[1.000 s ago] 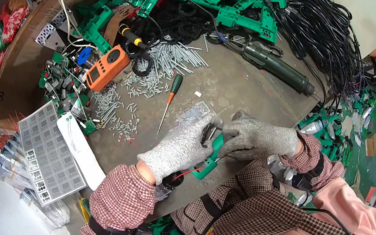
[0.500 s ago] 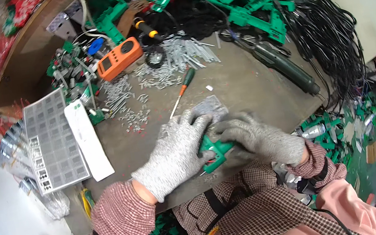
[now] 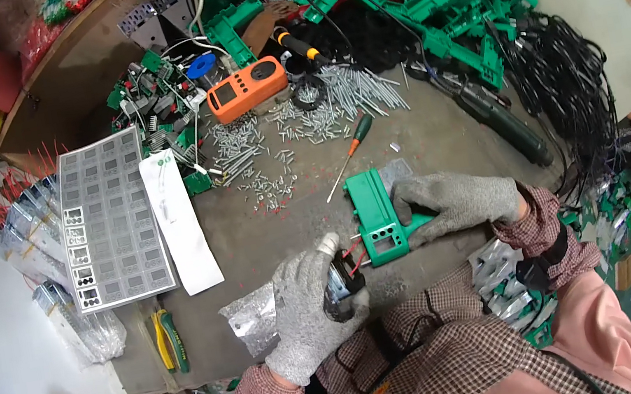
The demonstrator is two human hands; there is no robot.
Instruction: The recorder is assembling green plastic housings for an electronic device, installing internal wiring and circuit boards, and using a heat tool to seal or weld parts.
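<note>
Both hands wear grey knit gloves. My right hand (image 3: 454, 203) grips a green plastic housing (image 3: 372, 204) from its right side, over the bench. Small round holes and a rectangular window show in the housing's near end. In my left hand (image 3: 305, 307) is a black and silver component (image 3: 338, 281), partly hidden by the fingers curled round it. Short red wires (image 3: 356, 257) run between this component and the housing. Beside my left hand lies a crumpled silvery bag (image 3: 253, 322). A flat greyish piece (image 3: 396, 173) shows just behind the housing.
A screwdriver (image 3: 350, 156) lies behind the housing, near piles of screws (image 3: 364, 90). An orange meter (image 3: 247, 89), green housings (image 3: 433, 2), a dark power screwdriver (image 3: 504, 124) and black cables (image 3: 563, 80) sit farther back. Left are a label sheet (image 3: 111, 223), a white strip (image 3: 179, 228) and pliers (image 3: 170, 342).
My left hand has moved nearer and left, and now holds the black and silver component apart from the housing. The housing is turned upright in my right hand. A silvery bag shows by my left hand.
</note>
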